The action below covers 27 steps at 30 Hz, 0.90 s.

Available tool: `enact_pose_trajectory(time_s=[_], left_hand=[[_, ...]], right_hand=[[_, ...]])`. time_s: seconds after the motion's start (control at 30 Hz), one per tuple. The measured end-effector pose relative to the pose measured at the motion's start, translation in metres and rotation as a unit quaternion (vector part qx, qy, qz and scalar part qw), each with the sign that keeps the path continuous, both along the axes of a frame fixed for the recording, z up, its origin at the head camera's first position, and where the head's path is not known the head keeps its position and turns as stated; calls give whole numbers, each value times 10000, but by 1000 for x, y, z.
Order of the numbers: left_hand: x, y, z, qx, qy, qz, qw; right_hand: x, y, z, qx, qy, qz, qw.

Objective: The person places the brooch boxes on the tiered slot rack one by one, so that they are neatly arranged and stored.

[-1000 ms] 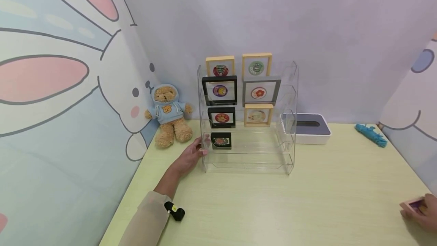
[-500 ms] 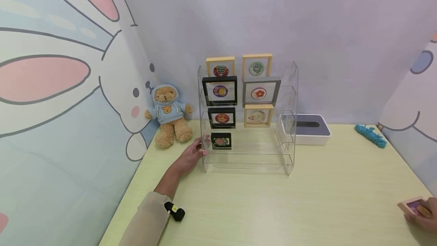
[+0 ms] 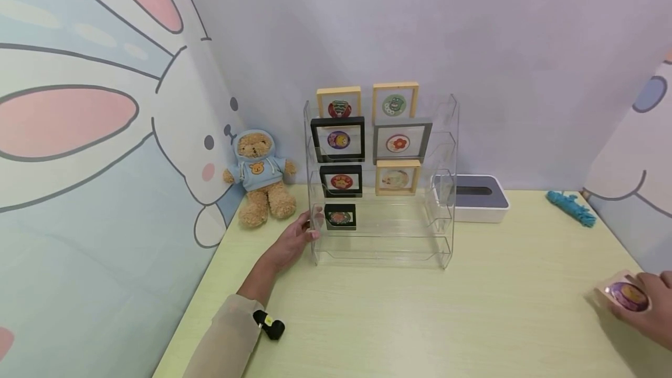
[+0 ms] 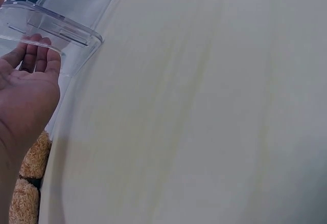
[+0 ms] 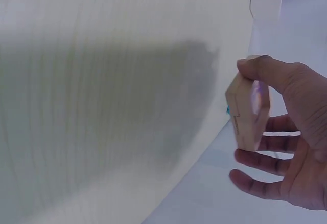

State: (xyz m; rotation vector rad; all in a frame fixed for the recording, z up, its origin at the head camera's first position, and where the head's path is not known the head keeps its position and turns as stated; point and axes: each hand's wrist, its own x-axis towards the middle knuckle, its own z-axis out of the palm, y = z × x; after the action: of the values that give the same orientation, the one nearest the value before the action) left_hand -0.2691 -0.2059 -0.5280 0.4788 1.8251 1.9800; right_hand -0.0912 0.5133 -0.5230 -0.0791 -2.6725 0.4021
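Observation:
A clear acrylic tiered rack (image 3: pixel 388 244) stands on the table with small framed pictures on its tiers. My left hand (image 3: pixel 291 245) holds the rack's left side panel low down, thumb in front and fingers behind; through the left wrist view those fingers (image 4: pixel 43 58) show at the clear edge. Nearest to it, a small black frame (image 3: pixel 340 217) leans on a lower tier. Over at the far right, my right hand (image 3: pixel 648 307) pinches a small light-wood picture frame (image 3: pixel 625 295) with a purple round picture. The right wrist view shows this frame (image 5: pixel 245 111) tilted between thumb and fingers.
Higher tiers carry a black frame (image 3: pixel 341 181), a grey frame (image 3: pixel 401 142) and several others. A teddy bear (image 3: pixel 259 177) sits left of the rack. Behind its right side stands a white tissue box (image 3: pixel 480 200). A blue textured object (image 3: pixel 571 207) lies at the back right.
My right hand has lifted the wooden frame up and leftward into fuller view, turning its picture toward the head camera. The left hand and the rack have stayed put.

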Motion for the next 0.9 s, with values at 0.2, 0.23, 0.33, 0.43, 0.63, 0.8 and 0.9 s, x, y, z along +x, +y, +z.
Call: enact_pose_trajectory(time_s=[0.2, 0.23, 0.33, 0.43, 0.63, 0.8, 0.9], left_hand=[[0, 0, 0, -40, -5, 12, 10000], [0, 0, -1, -50, -1, 13, 10000], [-1, 0, -2, -59, 10, 17, 10000], [-2, -1, -3, -55, -10, 27, 10000], [-1, -1, -2, -102, 27, 26, 9999], [0, 0, -2, -65, 79, 27, 9999], [-1, 1, -2, -33, 71, 18, 10000]], right_hand=[[-11, -23, 19, 195, 614, 10, 9979], [-13, -26, 21, 219, 931, 160, 9953], [-18, -35, 28, 457, 1618, 471, 9846], [-24, -43, 37, 631, 1924, 599, 9774], [-34, -60, 53, 934, 2053, 773, 9712], [-43, -76, 63, 1249, 2607, 979, 9523], [-48, -89, 68, 1266, 2881, 1012, 9438]])
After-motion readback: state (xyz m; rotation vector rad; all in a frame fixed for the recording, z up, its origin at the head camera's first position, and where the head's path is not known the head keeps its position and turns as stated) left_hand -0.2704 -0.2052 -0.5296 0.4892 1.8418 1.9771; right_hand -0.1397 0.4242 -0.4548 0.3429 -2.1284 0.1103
